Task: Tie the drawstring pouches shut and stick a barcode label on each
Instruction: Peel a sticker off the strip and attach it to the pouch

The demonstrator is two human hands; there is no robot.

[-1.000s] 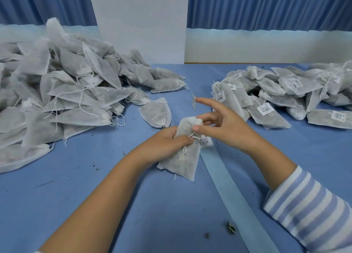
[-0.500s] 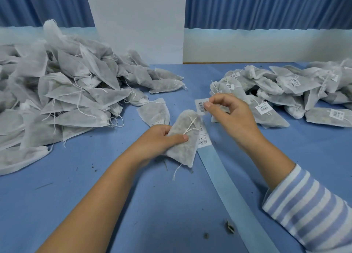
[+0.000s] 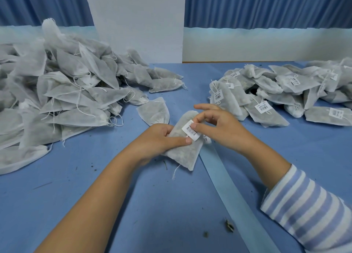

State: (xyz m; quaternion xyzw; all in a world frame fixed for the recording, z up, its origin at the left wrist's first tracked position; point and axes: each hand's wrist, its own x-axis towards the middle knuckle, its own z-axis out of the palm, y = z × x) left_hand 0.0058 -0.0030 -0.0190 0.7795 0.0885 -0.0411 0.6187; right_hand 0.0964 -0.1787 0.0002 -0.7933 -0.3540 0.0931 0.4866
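My left hand [image 3: 162,138] grips a filled white drawstring pouch [image 3: 183,151] just above the blue table, thumb across its front. A white barcode label [image 3: 191,130] lies on the pouch's upper face. My right hand [image 3: 219,128] touches that label with thumb and forefinger; the other fingers are spread above it. The pouch's cord trails from its lower end. A light blue label backing strip [image 3: 234,197] runs from under the pouch toward the lower right, with another label on it partly hidden by my right hand.
A big heap of unlabelled pouches [image 3: 62,92] fills the left of the table [image 3: 133,205]. One loose pouch [image 3: 154,110] lies just beyond my hands. Labelled pouches [image 3: 282,92] are piled at the right. Small dried bits [image 3: 229,225] lie near the front.
My right hand brought the barcode label down from the air onto the pouch face. The left hand turned the pouch slightly and kept its grip.
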